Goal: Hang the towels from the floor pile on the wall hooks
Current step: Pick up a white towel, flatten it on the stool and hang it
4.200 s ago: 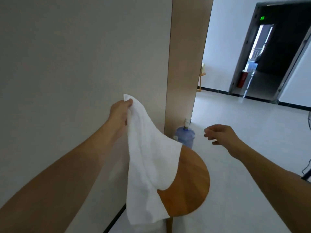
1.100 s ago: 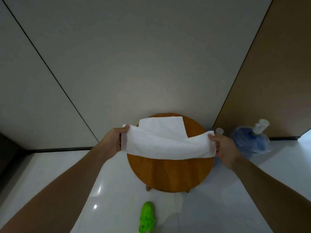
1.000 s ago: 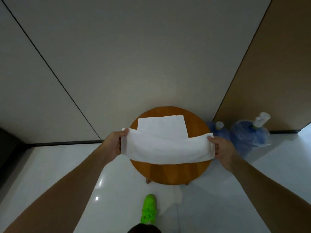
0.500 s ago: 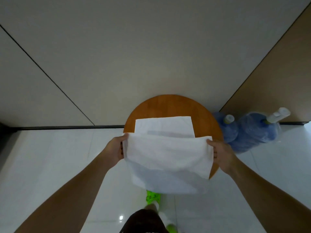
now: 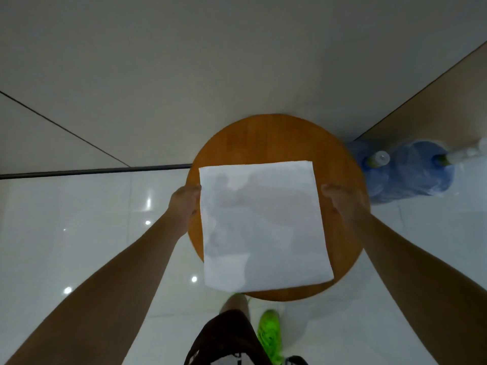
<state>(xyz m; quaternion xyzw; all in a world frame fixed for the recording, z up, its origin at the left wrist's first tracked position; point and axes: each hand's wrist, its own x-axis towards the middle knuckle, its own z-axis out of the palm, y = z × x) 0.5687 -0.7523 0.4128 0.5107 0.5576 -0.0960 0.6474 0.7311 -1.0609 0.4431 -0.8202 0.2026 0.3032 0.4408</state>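
Towel (image 5: 263, 222), white and spread flat, is seen over the round wooden stool (image 5: 276, 138), with its long axis running away from the person toward the wall (image 5: 210, 61). It is held between the two hands: the left hand (image 5: 185, 204) is at its left edge and the right hand (image 5: 340, 201) at its right edge, both near the far end, about equally close. The fingers of both hands are hidden behind the cloth; a pinch on each edge is likely, but it cannot be told for sure. Whether the towel rests on the stool or hangs just above is not clear. No hook is visible, so lifting toward the wall is judged to be needed. Two blue water bottles (image 5: 411, 172) lie right of the stool, on the white floor (image 5: 79, 233). A green shoe (image 5: 268, 335) is seen below.
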